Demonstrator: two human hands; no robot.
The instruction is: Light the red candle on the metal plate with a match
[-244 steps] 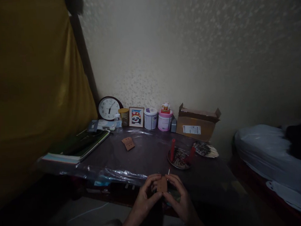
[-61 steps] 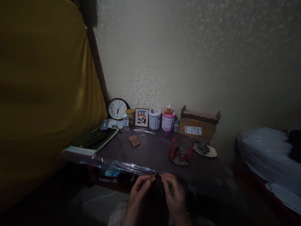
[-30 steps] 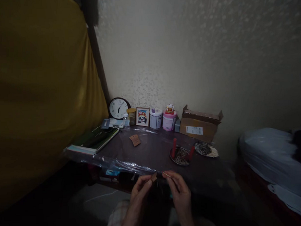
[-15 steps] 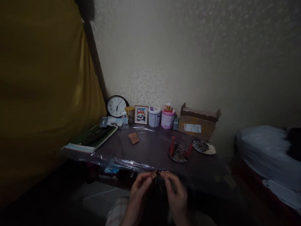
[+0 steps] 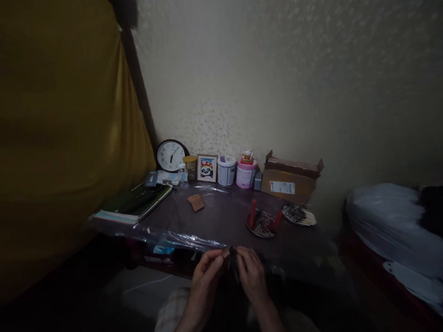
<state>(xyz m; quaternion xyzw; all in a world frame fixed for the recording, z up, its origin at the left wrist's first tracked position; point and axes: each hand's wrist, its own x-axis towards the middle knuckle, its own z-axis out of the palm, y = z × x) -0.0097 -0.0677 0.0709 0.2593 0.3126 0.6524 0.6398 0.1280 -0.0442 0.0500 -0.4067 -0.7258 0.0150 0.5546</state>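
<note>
Just off the table's front edge, my left hand [image 5: 206, 278] pinches a small brown card-like piece [image 5: 226, 254] between thumb and fingertips. Close against it on the other side, my right hand [image 5: 252, 274] has its fingers drawn together, somewhat blurred. A small dark bit [image 5: 231, 250] shows between the two hands; its kind is too dim to make out. Two similar brown cards [image 5: 196, 202] with small dark marks lie overlapping on the dark table [image 5: 219, 214]. To their right is a round plate [image 5: 260, 235] of dark and light bits, bearing two red candles [image 5: 252, 213].
Another plate [image 5: 299, 215] of dark bits lies behind. Along the wall stand a clock [image 5: 171, 155], a framed panda picture [image 5: 207, 169], a white tin [image 5: 226, 171], a pink tin [image 5: 246, 176] and a cardboard box [image 5: 291, 183]. Books [image 5: 135, 205] lie left, beside a yellow curtain [image 5: 68, 142].
My right hand has turned, its back now more toward me, and its fingers have come nearer the left fingertips. A thin pale stick-like bit at its fingertips is now hidden. My left hand has barely moved.
</note>
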